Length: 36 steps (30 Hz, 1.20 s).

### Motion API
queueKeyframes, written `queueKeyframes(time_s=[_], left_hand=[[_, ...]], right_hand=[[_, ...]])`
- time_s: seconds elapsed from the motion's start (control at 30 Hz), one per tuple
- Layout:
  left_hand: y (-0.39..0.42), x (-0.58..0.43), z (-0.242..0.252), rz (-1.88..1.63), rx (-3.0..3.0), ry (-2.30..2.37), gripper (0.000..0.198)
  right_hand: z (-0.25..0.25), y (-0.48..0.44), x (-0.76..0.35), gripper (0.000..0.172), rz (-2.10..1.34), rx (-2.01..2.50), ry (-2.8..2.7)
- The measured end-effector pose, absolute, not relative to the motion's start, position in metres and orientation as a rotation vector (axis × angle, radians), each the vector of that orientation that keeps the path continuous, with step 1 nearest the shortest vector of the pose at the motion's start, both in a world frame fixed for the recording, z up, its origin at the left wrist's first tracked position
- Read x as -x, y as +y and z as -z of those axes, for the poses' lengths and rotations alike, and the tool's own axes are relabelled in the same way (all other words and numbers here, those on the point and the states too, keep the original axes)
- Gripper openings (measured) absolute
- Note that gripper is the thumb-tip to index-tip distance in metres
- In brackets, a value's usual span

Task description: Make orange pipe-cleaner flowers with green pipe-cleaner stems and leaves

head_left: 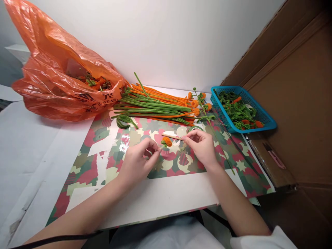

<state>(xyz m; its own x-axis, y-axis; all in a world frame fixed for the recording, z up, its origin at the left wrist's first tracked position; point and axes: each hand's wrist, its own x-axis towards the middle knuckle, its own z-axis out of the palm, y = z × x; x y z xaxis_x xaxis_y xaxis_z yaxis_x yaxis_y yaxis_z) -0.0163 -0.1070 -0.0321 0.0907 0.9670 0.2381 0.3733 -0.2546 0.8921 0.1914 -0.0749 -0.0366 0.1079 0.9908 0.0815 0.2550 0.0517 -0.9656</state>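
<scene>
Over the middle of the patterned table, my left hand pinches the stem end of a small orange pipe-cleaner flower with a green base. Its bloom points right, away from my fingertips. My right hand is closed on one end of a thin wooden stick, whose free end reaches left, just above the flower. Whether stick and bloom touch, I cannot tell. Behind my right hand a roll of green tape is partly hidden.
Orange and green pipe cleaners lie bundled at the back, beside a stem of orange flowers. An orange plastic bag stands at the left. A blue basket of green and orange pieces sits at the right, near a cardboard wall.
</scene>
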Motion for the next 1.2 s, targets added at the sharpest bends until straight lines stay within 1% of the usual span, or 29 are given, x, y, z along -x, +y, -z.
queueKeyframes(time_s=[0.13,0.33,0.47,0.6,0.77,0.93,1.07,1.2], left_hand=[[-0.107,0.017,0.033,-1.126,-1.721,1.347,0.013],[-0.106,0.021,0.042,-1.04,-1.99,1.347,0.009],[-0.107,0.022,0.046,-0.983,-2.38,1.257,0.015],[-0.108,0.019,0.047,-0.892,-2.583,1.198,0.022],[-0.109,0.017,0.046,-0.909,-2.667,1.132,0.027],[-0.109,0.017,0.047,-0.923,-2.79,1.115,0.028],[-0.107,0.017,0.047,-0.999,-2.786,1.129,0.028],[-0.105,0.017,0.047,-1.001,-2.773,1.137,0.026]], right_hand=[[0.037,-0.077,-0.19,0.01,-0.773,1.452,-1.444],[0.032,-0.078,-0.19,0.012,-0.616,1.301,-1.668],[0.028,-0.084,-0.185,0.016,-0.513,1.161,-1.806],[0.03,-0.091,-0.177,0.021,-0.488,1.067,-2.039],[0.032,-0.097,-0.173,0.019,-0.445,1.108,-2.318],[0.028,-0.099,-0.174,0.021,-0.463,1.111,-2.396],[0.028,-0.099,-0.174,0.022,-0.481,1.137,-2.427],[0.03,-0.099,-0.174,0.02,-0.488,1.16,-2.425]])
